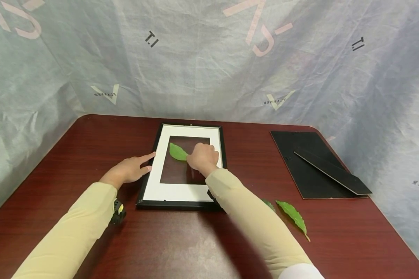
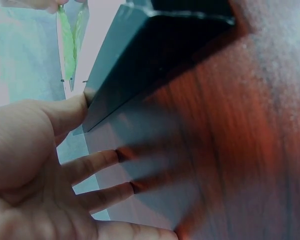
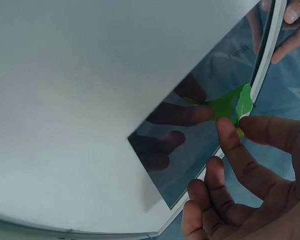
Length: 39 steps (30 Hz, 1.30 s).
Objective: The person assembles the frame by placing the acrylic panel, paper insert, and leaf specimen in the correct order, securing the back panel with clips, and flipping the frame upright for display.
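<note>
A black picture frame (image 1: 181, 205) lies flat on the table, with a white mat (image 1: 151, 193) around a dark glass window. Over the glass my right hand (image 1: 203, 158) pinches a green leaf (image 1: 177, 152) by its stem end. The right wrist view has the leaf (image 3: 244, 101) between thumb and index fingertips, its reflection in the glass below. My left hand (image 1: 129, 170) is at the frame's left side, fingers spread. In the left wrist view, the thumb touches the frame's outer side (image 2: 145, 50) and the other fingertips reach down to the tabletop.
A second leaf (image 1: 293, 214) lies right of my right forearm; another leaf (image 1: 269, 204) is partly hidden by the sleeve. At the table's right edge rests a black backing board (image 1: 286, 147) with its stand leg (image 1: 335, 173) raised. Grey printed cloth (image 1: 195, 58) hangs behind the table.
</note>
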{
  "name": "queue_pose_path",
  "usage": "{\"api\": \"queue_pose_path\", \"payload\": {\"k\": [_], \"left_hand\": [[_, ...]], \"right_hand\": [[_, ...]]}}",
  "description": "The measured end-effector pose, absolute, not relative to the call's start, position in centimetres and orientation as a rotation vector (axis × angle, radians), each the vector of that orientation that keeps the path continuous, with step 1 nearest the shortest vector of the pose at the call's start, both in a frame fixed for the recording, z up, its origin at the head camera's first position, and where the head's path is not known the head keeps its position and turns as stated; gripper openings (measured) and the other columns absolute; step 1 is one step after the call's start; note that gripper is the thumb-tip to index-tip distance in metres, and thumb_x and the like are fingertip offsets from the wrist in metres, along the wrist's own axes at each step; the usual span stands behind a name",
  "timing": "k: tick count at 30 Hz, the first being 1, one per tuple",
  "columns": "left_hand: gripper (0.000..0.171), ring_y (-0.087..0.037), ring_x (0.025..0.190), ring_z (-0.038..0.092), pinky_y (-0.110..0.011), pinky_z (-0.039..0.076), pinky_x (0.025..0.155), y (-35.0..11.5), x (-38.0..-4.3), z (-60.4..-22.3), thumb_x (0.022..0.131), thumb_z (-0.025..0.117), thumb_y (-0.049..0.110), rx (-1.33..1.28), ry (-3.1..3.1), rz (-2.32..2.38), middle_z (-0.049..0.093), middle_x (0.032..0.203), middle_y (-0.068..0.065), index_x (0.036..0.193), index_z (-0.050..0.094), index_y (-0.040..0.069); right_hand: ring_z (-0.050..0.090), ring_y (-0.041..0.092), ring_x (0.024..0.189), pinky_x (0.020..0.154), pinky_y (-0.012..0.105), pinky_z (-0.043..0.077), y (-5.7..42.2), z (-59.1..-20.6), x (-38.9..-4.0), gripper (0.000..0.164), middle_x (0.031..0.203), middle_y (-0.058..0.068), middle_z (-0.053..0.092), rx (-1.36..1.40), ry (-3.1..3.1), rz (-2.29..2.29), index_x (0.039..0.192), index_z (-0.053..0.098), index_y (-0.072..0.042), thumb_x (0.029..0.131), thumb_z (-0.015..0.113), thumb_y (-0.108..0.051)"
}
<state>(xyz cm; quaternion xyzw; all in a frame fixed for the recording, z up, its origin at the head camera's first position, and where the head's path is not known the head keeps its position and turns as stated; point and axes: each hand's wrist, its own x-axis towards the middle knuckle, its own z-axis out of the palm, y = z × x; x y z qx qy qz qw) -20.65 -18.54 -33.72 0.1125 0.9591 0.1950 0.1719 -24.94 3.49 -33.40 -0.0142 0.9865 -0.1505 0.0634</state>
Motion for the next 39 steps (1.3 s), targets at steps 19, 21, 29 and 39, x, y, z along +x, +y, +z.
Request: {"api": "queue_pose_path", "payload": {"k": [19,21,29,39], "left_hand": [[0.060,-0.057,0.136,0.039,-0.066,0.035,0.108,-18.7,-20.9,-34.0,0.109,0.049,0.020,0.320,2.725,0.538,0.036,0.151,-0.039,0.160,0.023,0.003],[0.060,-0.057,0.135,0.039,-0.066,0.035,0.108,-18.7,-20.9,-34.1,0.109,0.049,0.020,0.323,2.727,0.536,0.036,0.151,-0.039,0.160,0.023,0.003],[0.060,-0.056,0.134,0.041,-0.066,0.036,0.108,-18.7,-21.0,-34.2,0.109,0.049,0.020,0.328,2.726,0.542,0.036,0.151,-0.039,0.160,0.022,0.003],[0.061,-0.057,0.137,0.037,-0.067,0.034,0.108,-18.7,-20.9,-33.9,0.109,0.048,0.021,0.318,2.710,0.531,0.034,0.152,-0.039,0.161,0.020,0.004]], "right_hand": [[0.059,0.023,0.113,0.092,0.038,0.039,3.6,-33.6,-24.9,0.036,0.123,-0.006,0.072,-0.378,2.950,-0.340,0.135,0.069,-0.031,0.099,0.070,-0.031],[0.058,0.025,0.118,0.095,0.039,0.039,3.4,-33.6,-24.8,0.035,0.132,-0.004,0.068,-0.393,2.959,-0.308,0.134,0.069,-0.032,0.099,0.069,-0.032],[0.054,0.025,0.122,0.099,0.042,0.037,3.0,-33.6,-24.8,0.032,0.139,-0.001,0.063,-0.408,2.960,-0.302,0.132,0.071,-0.029,0.101,0.067,-0.032],[0.056,0.026,0.124,0.102,0.045,0.038,3.3,-33.2,-25.1,0.032,0.132,-0.001,0.067,-0.438,2.944,-0.442,0.131,0.072,-0.020,0.101,0.066,-0.030]]}}
